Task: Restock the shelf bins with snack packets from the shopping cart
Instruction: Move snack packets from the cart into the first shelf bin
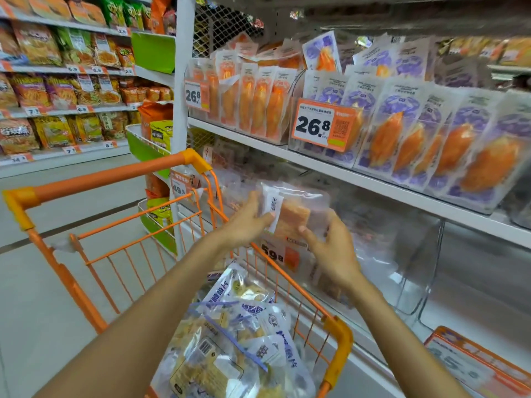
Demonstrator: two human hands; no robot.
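Packets (230, 340) fill the orange cart (339, 334) at the bottom centre of the frame. Above it, mid-frame, both hands hold one clear packet (293, 208) with orange contents, before the lower shelf. Left hand (247, 222) cups its left edge, thumb on the white label; right hand (330, 248) grips its lower right corner, fingers curled. Clear bins (402, 271) stand just right, with a 59.8 tag (275, 254) below the packet.

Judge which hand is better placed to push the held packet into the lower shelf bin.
Probably the right hand: it grips the packet on the shelf side, nearest the clear bin. The left hand holds the edge over the orange cart.
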